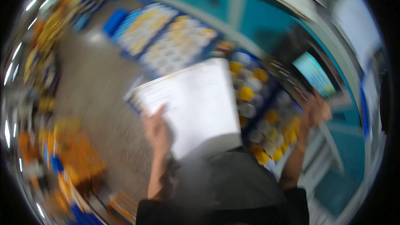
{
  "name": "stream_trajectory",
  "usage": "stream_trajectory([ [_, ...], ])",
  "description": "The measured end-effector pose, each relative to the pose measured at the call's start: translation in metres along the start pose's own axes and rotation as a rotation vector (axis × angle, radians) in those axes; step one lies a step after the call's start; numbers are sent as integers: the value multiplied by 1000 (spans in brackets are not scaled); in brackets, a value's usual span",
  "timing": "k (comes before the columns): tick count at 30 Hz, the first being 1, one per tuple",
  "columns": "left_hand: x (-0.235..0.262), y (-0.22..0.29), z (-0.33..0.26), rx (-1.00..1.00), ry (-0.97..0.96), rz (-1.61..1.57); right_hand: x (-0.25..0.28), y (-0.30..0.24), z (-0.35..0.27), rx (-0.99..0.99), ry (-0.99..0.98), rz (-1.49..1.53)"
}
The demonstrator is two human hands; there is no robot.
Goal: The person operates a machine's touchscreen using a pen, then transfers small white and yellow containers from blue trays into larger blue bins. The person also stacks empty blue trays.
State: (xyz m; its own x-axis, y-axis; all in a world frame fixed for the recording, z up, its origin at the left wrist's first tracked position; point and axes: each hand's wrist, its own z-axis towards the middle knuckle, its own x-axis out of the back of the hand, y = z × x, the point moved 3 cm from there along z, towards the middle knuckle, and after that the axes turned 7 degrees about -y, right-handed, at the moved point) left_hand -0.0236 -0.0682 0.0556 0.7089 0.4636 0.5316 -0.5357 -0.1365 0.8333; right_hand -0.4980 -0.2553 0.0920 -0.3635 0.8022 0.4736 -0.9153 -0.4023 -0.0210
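Note:
An open notebook [204,104] with white pages lies in my left hand [156,131]. My thumb presses on its left page, where faint handwriting shows, and the other fingers are hidden beneath. Out to the right, my right hand [316,110] is raised just below a lit screen [314,75] on a teal machine. Its fingers are smeared by motion, so whether they touch the panel or hold anything does not show.
Blue crates [150,64] of white and yellow parts stand beyond the notebook, and another such crate [271,141] sits between it and the teal machine [258,21]. An orange table [83,158] stands at lower left. Grey floor [104,83] runs between.

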Motion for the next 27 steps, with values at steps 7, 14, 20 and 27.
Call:
stream_trajectory([
  [7,2,40,8,-288,64,-153,19,-9,-1,23,-127,-5],
  [14,16,34,-3,-228,-31,-195,26,-37,6,74,-88,19],
  [20,13,36,-2,-258,30,-253,29,-33,-7,-178,-226,-17],
  [27,13,38,-1,-245,51,-181,30,-31,-10,-192,-233,-13],
])
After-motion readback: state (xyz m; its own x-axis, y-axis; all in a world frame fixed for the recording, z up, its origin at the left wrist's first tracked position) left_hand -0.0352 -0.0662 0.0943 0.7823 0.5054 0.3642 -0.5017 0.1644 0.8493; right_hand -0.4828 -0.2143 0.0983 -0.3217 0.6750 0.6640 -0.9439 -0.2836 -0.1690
